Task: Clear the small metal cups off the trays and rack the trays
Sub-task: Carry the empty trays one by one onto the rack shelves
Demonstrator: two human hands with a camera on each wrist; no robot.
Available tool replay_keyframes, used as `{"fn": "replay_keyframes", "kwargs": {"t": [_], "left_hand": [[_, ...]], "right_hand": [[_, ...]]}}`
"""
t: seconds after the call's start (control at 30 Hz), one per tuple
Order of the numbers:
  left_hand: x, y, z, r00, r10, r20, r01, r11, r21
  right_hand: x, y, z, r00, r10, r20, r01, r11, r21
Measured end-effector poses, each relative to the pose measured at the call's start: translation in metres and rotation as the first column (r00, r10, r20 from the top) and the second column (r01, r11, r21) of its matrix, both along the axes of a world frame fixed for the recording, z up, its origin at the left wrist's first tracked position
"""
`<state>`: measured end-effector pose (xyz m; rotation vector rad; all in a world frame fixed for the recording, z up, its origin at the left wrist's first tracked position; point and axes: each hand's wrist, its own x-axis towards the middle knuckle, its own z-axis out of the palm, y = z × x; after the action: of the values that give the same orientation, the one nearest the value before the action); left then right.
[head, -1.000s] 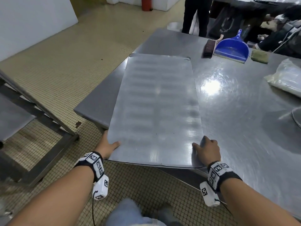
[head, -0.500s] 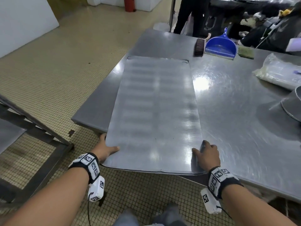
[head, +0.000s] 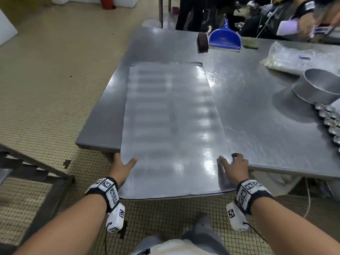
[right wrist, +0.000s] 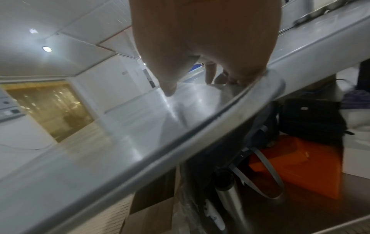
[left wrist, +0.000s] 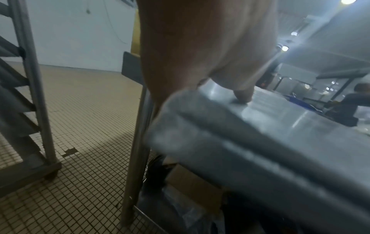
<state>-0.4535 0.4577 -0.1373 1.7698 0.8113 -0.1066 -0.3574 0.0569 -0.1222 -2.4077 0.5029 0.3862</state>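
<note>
Spanning the near-left part of the worktop (head: 257,129), the empty tray (head: 171,129) lies flat with its long axis running straight away from the person, its near short end hanging past the worktop edge over the tiled floor (head: 46,89). Rack (head: 35,173) sits low on the person's left, well apart from the tray, so the coming carry likely swings left; that is a judgement. Both hands sit at the near short end, one at each corner, so neither is clearly nearer; the tray body extends forward from the fingers. Left hand (head: 122,167) holds the near-left corner: thumb lies on top of the tray, remaining fingers (left wrist: 243,95) are mostly hidden below or behind the rim, cannot tell how far they curl. Right hand (head: 234,169) holds the near-right corner, thumb pressed on the tray surface, other fingers (right wrist: 210,74) curled down beside the raised rim. Tray top shows no cups on it. A round metal pan (head: 320,87) stands on the far right of the worktop, with the small metal cups (head: 329,118) in a row just beside it, well apart from the tray. Blue dustpan (head: 225,38) rests at the far edge, beyond the tray's far short end.
</note>
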Motion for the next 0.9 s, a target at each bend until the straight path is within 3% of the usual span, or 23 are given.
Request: {"fn": "replay_keyframes", "kwargs": {"t": [0.17, 0.37, 0.57, 0.77, 0.9], "left_hand": [[-0.007, 0.007, -0.011, 1.000, -0.018, 0.007, 0.018, 1.000, 0.009], [-0.014, 0.003, 0.000, 0.999, -0.036, -0.008, 0.036, 0.999, -0.033], [-0.035, -0.030, 0.007, 0.994, -0.099, 0.052, 0.104, 0.989, -0.103], [-0.060, -0.084, 0.000, 0.999, -0.020, 0.048, 0.029, 0.977, -0.209], [-0.069, -0.126, -0.002, 0.998, 0.045, 0.036, -0.039, 0.986, -0.160]], "right_hand": [[-0.015, -0.008, -0.009, 0.996, -0.069, 0.049, 0.063, 0.993, 0.100], [-0.023, -0.040, -0.013, 0.993, -0.086, -0.086, 0.107, 0.952, 0.286], [-0.036, -0.073, -0.012, 0.983, 0.152, -0.102, -0.121, 0.959, 0.256], [-0.043, -0.117, -0.005, 0.980, 0.190, -0.054, -0.173, 0.956, 0.237], [-0.028, -0.141, -0.001, 0.987, 0.158, -0.014, -0.155, 0.982, 0.112]]}}
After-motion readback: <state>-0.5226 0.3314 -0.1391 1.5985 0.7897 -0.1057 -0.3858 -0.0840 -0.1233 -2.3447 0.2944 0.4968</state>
